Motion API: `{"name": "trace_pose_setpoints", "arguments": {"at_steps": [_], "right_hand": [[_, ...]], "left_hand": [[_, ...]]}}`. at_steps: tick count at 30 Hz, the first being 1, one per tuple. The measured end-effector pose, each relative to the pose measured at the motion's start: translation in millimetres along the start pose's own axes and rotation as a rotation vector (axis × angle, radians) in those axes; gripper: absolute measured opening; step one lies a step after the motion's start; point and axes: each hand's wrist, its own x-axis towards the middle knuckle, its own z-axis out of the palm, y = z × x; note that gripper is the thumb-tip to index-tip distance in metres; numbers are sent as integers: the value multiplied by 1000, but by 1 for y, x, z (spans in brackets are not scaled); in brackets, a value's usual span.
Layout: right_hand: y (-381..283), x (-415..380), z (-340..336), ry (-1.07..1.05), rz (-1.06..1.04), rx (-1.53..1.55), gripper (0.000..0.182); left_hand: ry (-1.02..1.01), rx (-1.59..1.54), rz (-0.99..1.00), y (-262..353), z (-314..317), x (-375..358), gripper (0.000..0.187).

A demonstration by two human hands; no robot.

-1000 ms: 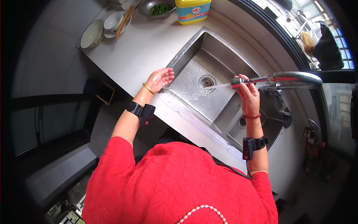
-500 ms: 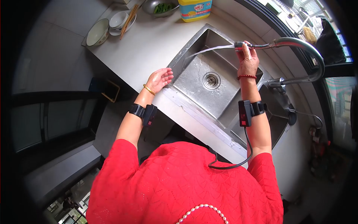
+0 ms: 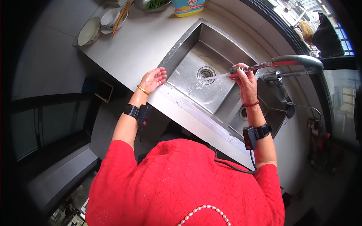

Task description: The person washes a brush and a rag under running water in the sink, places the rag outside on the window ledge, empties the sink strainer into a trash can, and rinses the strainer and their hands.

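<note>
My right hand [image 3: 247, 84] is wrapped round the spray head of the faucet [image 3: 236, 70], tilting it over the double sink. A thin stream of water [image 3: 201, 80] runs leftward from it, across the drain [image 3: 206, 74] and toward the near left side of the steel sink [image 3: 200, 32]. My left hand [image 3: 153, 80] hovers by the sink's left front corner, palm up with fingers stretched out and nothing in it. A gold bangle circles the left wrist and a red bead bracelet the right.
At the back left of the counter [image 3: 124, 56] stand a large bowl [image 3: 89, 32], a small white bowl [image 3: 110, 17] with chopsticks [image 3: 121, 18], and a metal bowl of green vegetables [image 3: 155, 4]. A yellow and blue detergent jug [image 3: 188, 7] stands behind the sink. The second basin lies at right.
My right hand has brought the spray head down and nearer, so the stream now falls toward the sink's front left instead of its left wall. The view has shifted slightly.
</note>
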Motion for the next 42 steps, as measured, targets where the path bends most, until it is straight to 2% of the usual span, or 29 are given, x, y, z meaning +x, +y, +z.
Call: {"name": "trace_pose_setpoints", "arguments": {"at_steps": [5,9,13,16,17,20,21,23,26,29,32,33,36,37,42], "right_hand": [[-18,-21,-10,126,-8,-672,18],[-21,-36,-36,131,-39,-966,19],[-28,-33,-38,173,-112,-1212,23],[-25,-22,-36,257,-291,-1359,25],[-25,-18,-38,270,-260,-1405,26],[-20,-4,-45,321,-382,-1491,26],[-22,1,-44,319,-359,-1538,26],[-24,10,-39,332,-358,-1570,26],[-28,26,-35,355,-336,-1621,28],[-32,44,-33,377,-326,-1687,29],[-38,57,-28,382,-315,-1733,30],[-38,63,-30,400,-304,-1707,30],[-37,79,-31,429,-273,-1618,32],[-33,87,-36,436,-346,-1544,34],[-17,106,-33,513,-424,-1265,31]], "left_hand": [[-80,31,15,3,14,6,21],[-69,49,16,3,11,7,21],[-39,46,-11,0,6,7,21],[-36,47,-19,-1,6,6,21],[-36,48,-19,0,4,6,21],[-20,116,27,-1,-6,11,21],[70,263,99,-1,-8,12,21],[247,557,236,1,-11,15,21],[308,1108,476,2,-33,27,24],[421,1557,740,-2,-29,13,40],[426,1846,551,-9,-24,2,60],[403,1884,433,-9,-24,3,74],[383,1901,444,-10,-25,2,74],[367,1906,415,-9,-25,2,76],[339,1950,381,-8,-21,0,83]]}}
